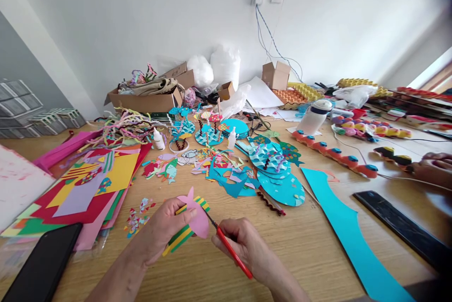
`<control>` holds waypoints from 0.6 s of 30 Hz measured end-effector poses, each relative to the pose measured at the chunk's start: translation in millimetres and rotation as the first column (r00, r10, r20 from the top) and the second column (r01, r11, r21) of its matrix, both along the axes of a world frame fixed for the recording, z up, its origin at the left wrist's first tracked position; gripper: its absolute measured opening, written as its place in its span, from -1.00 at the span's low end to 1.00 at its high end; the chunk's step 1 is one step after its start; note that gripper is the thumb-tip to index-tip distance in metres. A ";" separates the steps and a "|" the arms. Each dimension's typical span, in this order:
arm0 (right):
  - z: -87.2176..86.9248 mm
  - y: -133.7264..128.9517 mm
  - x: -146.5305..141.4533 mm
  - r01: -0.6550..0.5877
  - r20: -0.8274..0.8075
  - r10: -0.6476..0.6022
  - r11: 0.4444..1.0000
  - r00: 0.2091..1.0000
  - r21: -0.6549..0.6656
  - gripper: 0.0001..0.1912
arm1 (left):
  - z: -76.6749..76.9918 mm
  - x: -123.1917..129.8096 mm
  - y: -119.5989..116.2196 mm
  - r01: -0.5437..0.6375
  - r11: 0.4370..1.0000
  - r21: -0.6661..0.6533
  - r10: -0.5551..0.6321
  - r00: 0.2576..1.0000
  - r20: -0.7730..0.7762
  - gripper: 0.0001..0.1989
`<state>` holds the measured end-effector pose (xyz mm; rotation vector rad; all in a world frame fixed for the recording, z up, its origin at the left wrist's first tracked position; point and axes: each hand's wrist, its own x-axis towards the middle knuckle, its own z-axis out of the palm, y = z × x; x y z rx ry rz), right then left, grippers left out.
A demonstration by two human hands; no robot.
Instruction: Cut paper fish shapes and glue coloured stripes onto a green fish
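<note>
2 layers, a pink paper fish (pixel 199 224) and a green-and-yellow striped paper sheet (pixel 181 240) beneath, are pinched in the left hand (pixel 172 221). The fish's long axis is pointed away, tail far; at its right edge, red-handled metal scissors (pixel 234 256) are gripped by the right hand (pixel 244 241). Beyond, beige cloth (pixel 157 86) is held in a brown cardboard box (pixel 144 102).

Two bare hands (pixel 168 225) and bare forearms (pixel 122 266) narrowing towards uncovered wrists (pixel 143 245)
</note>
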<state>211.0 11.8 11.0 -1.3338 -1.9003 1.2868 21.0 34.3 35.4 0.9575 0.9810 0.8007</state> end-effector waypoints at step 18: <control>3.5 -0.9 -0.1 -0.041 0.019 0.040 0.999 0.999 0.023 -0.63 | 1.6 4.3 -0.6 -0.011 1.000 -0.024 0.011 1.000 -0.004 -0.76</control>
